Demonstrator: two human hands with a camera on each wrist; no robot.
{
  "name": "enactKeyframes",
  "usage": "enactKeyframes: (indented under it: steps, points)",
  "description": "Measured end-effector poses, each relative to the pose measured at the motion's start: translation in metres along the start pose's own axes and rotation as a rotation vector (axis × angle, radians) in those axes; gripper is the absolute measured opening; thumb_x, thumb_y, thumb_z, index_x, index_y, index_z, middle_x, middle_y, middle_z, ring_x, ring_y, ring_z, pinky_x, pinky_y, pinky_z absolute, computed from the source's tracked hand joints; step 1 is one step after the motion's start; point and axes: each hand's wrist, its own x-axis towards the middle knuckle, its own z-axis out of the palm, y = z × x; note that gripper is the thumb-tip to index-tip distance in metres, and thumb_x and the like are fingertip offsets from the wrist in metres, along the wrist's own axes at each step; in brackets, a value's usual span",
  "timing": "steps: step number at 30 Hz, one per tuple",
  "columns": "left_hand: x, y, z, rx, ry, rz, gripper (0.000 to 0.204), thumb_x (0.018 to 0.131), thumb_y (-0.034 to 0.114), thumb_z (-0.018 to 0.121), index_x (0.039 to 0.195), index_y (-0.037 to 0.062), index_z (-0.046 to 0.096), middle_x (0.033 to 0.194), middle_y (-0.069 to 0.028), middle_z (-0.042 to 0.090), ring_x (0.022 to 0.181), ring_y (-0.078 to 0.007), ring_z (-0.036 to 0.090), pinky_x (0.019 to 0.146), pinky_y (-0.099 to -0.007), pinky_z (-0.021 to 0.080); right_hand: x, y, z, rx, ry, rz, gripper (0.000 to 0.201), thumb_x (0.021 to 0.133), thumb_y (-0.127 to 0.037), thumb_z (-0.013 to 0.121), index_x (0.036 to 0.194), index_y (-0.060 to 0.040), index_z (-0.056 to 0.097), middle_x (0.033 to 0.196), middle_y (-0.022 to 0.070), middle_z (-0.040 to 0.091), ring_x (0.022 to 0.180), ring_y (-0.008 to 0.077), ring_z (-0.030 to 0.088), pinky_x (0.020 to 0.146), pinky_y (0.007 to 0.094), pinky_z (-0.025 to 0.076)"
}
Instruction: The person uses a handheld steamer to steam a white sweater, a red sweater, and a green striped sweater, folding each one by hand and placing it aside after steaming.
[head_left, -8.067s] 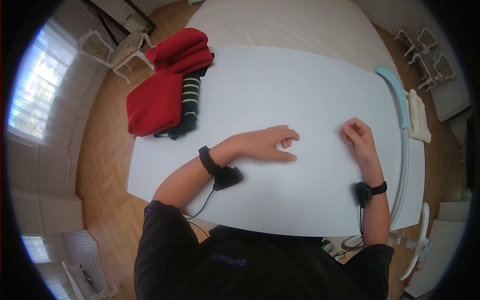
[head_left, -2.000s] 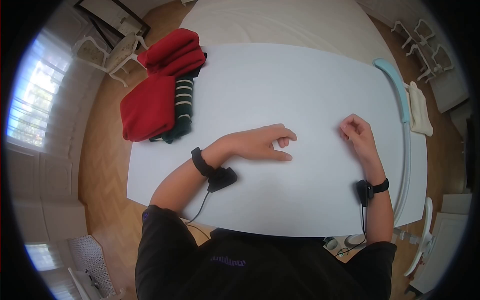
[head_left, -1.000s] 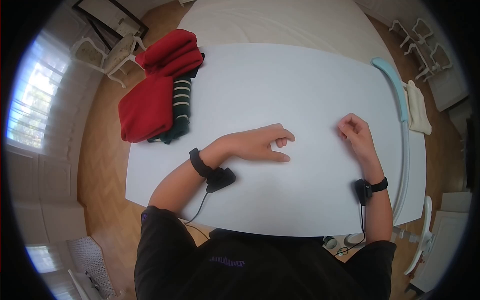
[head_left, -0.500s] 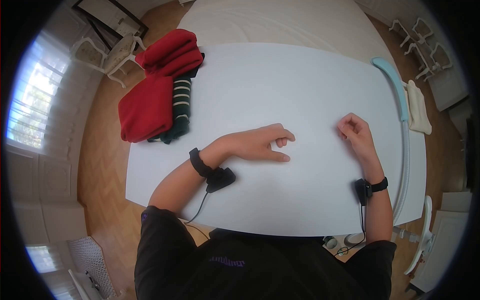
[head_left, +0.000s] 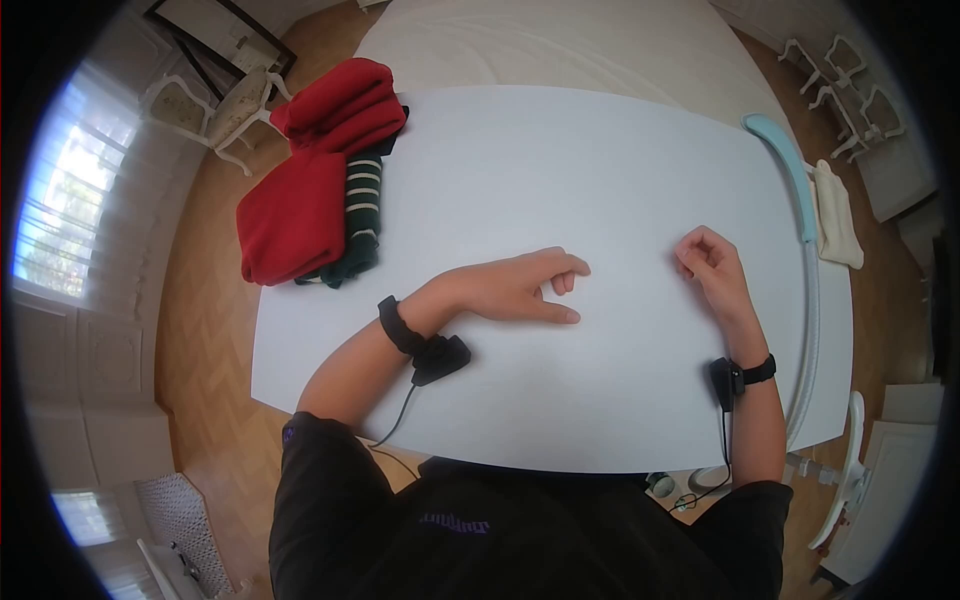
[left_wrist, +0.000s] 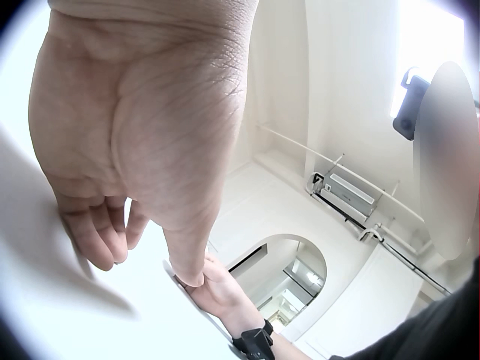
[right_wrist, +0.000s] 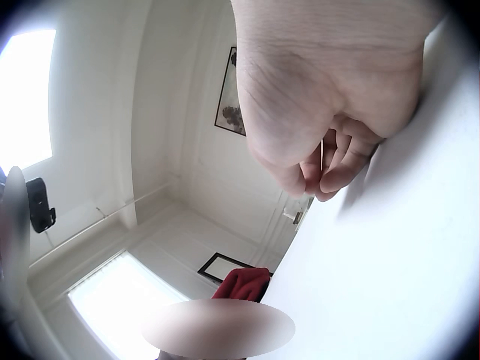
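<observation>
Both hands lie idle on the white table (head_left: 560,170) and hold nothing. My left hand (head_left: 530,285) rests on its side near the middle, thumb stretched out along the surface and the other fingers loosely curled under; the left wrist view shows its palm (left_wrist: 142,135) close up. My right hand (head_left: 710,262) rests further right with its fingers loosely curled inward, seen from below in the right wrist view (right_wrist: 322,97). Each wrist carries a black strap with a small camera.
A pile of folded red clothes (head_left: 320,160) and a green striped garment (head_left: 362,215) sit at the table's far left corner. A light blue curved arm (head_left: 795,190) and a cream cloth (head_left: 838,225) lie along the right edge. A bed (head_left: 560,40) stands behind.
</observation>
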Motion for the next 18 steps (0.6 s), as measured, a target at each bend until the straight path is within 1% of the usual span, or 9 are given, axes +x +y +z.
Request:
enactKeyframes:
  steps: [5, 8, 10, 18]
  points:
    - [-0.0004, -0.0001, -0.0002, -0.024, 0.005, -0.007, 0.063, 0.102, 0.033, 0.075, 0.153, 0.0044, 0.05, 0.123, -0.0062, 0.054, 0.109, -0.0147, 0.056, 0.092, -0.0282, 0.053, -0.0008, 0.0009, -0.0004, 0.025, -0.007, 0.002, 0.011, 0.103, -0.013, 0.069, 0.095, -0.006, 0.065, 0.082, -0.0034, 0.063, 0.075, 0.0054, 0.055, 0.07, 0.023, 0.046]
    - [-0.0007, 0.0, 0.0005, -0.031, 0.01, -0.002, 0.062, 0.102, 0.033, 0.075, 0.152, 0.0048, 0.051, 0.123, -0.0055, 0.055, 0.109, -0.0142, 0.056, 0.091, -0.0278, 0.053, -0.0016, -0.0025, 0.0006, -0.024, 0.003, -0.003, 0.011, 0.103, -0.012, 0.069, 0.095, -0.0058, 0.064, 0.083, -0.0037, 0.062, 0.074, 0.0052, 0.054, 0.07, 0.0228, 0.045]
    - [-0.0002, 0.0009, 0.0002, -0.027, 0.014, 0.002, 0.061, 0.102, 0.032, 0.074, 0.152, 0.005, 0.052, 0.123, -0.0051, 0.055, 0.109, -0.0139, 0.056, 0.091, -0.0275, 0.053, -0.0012, -0.0018, 0.0007, 0.007, -0.006, -0.022, 0.011, 0.104, -0.011, 0.069, 0.095, -0.0056, 0.064, 0.083, -0.0037, 0.062, 0.074, 0.0052, 0.053, 0.07, 0.0227, 0.045]
    - [-0.0006, -0.0003, -0.0005, -0.035, 0.006, 0.006, 0.059, 0.103, 0.033, 0.074, 0.15, 0.0049, 0.054, 0.122, -0.0052, 0.056, 0.11, -0.0133, 0.056, 0.091, -0.0271, 0.052, -0.0005, -0.0009, 0.0002, 0.01, -0.014, -0.012, 0.011, 0.104, -0.011, 0.068, 0.095, -0.0056, 0.065, 0.083, -0.0036, 0.062, 0.074, 0.005, 0.053, 0.07, 0.0228, 0.045]
